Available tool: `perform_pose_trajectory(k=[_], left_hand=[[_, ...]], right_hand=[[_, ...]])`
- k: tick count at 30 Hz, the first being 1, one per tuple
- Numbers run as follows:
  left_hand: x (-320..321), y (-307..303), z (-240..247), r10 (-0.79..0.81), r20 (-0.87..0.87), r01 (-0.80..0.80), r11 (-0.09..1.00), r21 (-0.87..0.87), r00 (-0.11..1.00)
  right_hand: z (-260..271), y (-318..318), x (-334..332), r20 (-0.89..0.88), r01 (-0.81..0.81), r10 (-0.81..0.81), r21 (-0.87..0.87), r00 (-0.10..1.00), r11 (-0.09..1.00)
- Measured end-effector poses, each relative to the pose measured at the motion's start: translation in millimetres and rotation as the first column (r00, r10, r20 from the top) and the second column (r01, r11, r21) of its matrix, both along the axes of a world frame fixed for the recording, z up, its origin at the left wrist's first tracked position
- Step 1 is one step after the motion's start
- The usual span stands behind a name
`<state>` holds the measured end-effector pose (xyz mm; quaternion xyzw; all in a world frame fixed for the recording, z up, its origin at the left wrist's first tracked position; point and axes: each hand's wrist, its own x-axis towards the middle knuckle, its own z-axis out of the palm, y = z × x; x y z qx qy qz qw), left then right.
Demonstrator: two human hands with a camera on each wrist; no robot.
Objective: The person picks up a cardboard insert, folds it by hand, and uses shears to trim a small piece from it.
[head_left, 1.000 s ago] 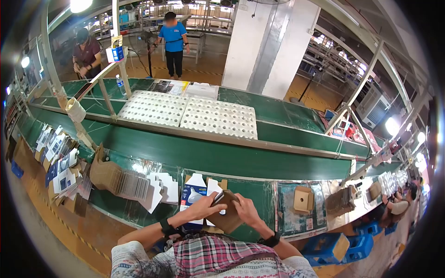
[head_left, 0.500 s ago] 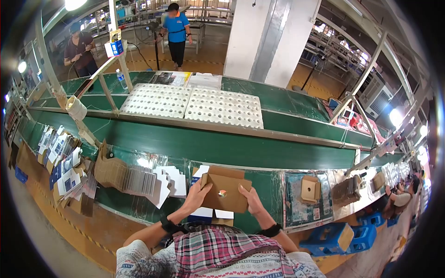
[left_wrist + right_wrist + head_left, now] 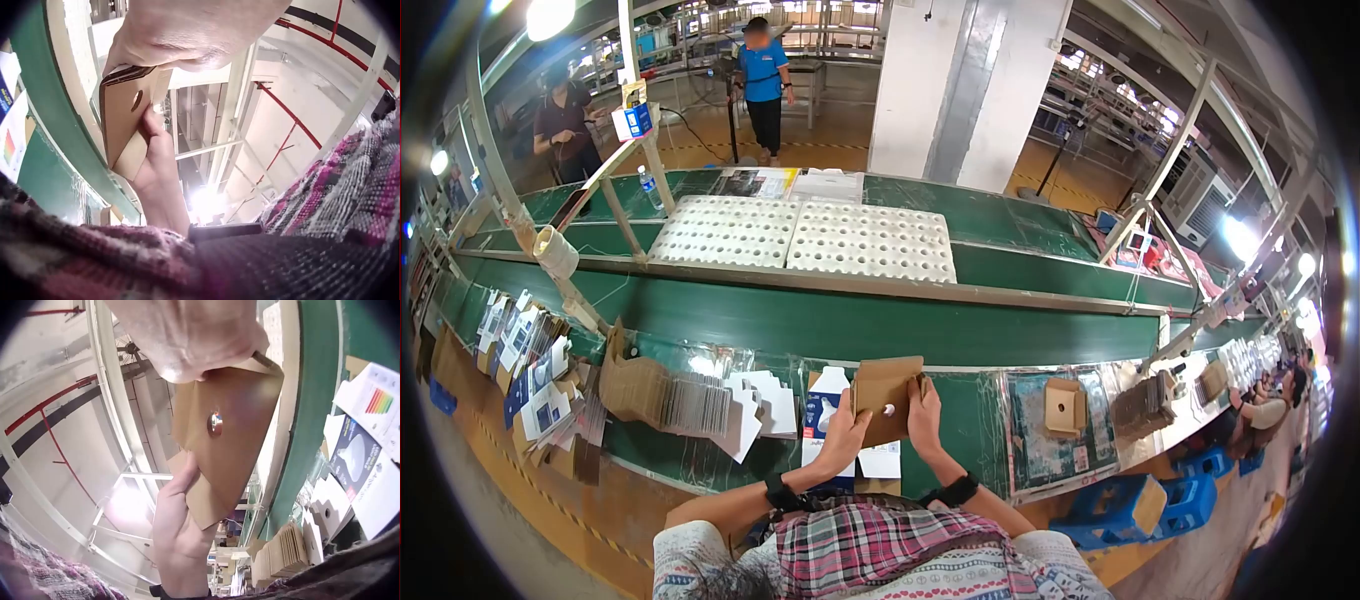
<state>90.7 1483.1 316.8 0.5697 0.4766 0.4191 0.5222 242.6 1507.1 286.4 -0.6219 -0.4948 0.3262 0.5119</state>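
A brown cardboard insert (image 3: 887, 385) with a round hole in its middle is held up in front of the body by both hands. My left hand (image 3: 842, 440) grips its left side, and my right hand (image 3: 924, 418) grips the right side. Seen from the right wrist, the cardboard (image 3: 240, 437) has bent flaps, and the left hand's thumb (image 3: 187, 472) lies against one flap. Behind and below the hands lies a flat blue and white printed box (image 3: 828, 390), partly hidden by the left hand.
Left on the green bench stand a row of brown cardboard sheets (image 3: 640, 385), white pieces (image 3: 775, 405) and printed boxes (image 3: 530, 335). A folded brown insert (image 3: 1062, 408) sits at right. White foam trays (image 3: 870, 240) lie beyond the belt (image 3: 850, 325). Blue stools (image 3: 1105, 515) stand lower right.
The cardboard went from tilted to spread wide facing me, and is now narrower with its sides folded. My hands have come closer together. The person in blue has shifted slightly.
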Motion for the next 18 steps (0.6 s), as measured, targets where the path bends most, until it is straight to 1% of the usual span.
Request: perform_pose_trajectory(k=[3, 4, 7, 8, 9, 11, 12, 13, 14, 15, 16, 17, 18], left_hand=[[7, 2, 8, 0.014, -0.040, -0.014, 1.000, -0.007, 0.999], [12, 1, 5, 0.004, -0.021, -0.002, 0.997, 0.074, 1.000], [30, -2, 4, 0.005, 0.028, -0.010, 0.979, 0.204, 1.000], [31, 1, 10, 0.006, 0.018, -0.009, 0.987, 0.163, 1.000], [33, 6, 2, 0.021, 0.020, -0.024, 0.986, 0.165, 1.000], [35, 16, -14, 0.103, 0.023, -0.105, 0.960, 0.258, 0.994], [29, 21, -18, 0.091, -0.041, -0.082, 0.978, 0.193, 0.995], [21, 28, -22, 0.076, -0.088, -0.062, 0.986, 0.154, 0.993], [11, 38, -37, 0.005, -0.026, -0.002, 0.991, 0.134, 1.000], [1, 43, -34, -0.069, 0.099, 0.067, 0.998, 0.016, 0.993], [-7, 45, -24, -0.072, 0.115, 0.085, 0.989, -0.117, 0.991], [-19, 50, -28, -0.147, 0.033, 0.148, 0.987, -0.065, 0.989], [-25, 52, -29, -0.215, 0.027, 0.217, 0.972, -0.093, 0.976]], right_hand=[[12, 4, -8, 0.052, 0.086, -0.088, 0.029, 0.995, 0.996], [8, 9, -9, 0.135, 0.106, -0.117, 0.086, 0.984, 0.991], [8, 16, -12, 0.067, 0.130, -0.133, 0.058, 0.989, 0.990], [12, 18, -11, 0.102, 0.128, -0.129, 0.020, 0.986, 0.992], [10, 22, -10, 0.131, 0.113, -0.114, 0.010, 0.985, 0.993], [1, 27, -6, 0.188, 0.107, -0.100, -0.027, 0.977, 0.994], [-1, 28, -4, 0.185, 0.112, -0.103, -0.038, 0.977, 0.993], [-2, 27, 3, 0.167, 0.062, -0.049, -0.072, 0.985, 0.995], [0, 23, 10, 0.107, -0.021, 0.026, -0.050, 0.994, 0.999], [5, 17, 17, 0.045, -0.099, 0.100, -0.020, 0.994, 0.995], [17, 11, 27, 0.019, -0.155, 0.160, -0.165, 0.987, 0.974], [13, 13, 33, 0.026, -0.190, 0.194, -0.109, 0.981, 0.976], [6, 15, 40, 0.038, -0.217, 0.219, -0.054, 0.975, 0.975]])
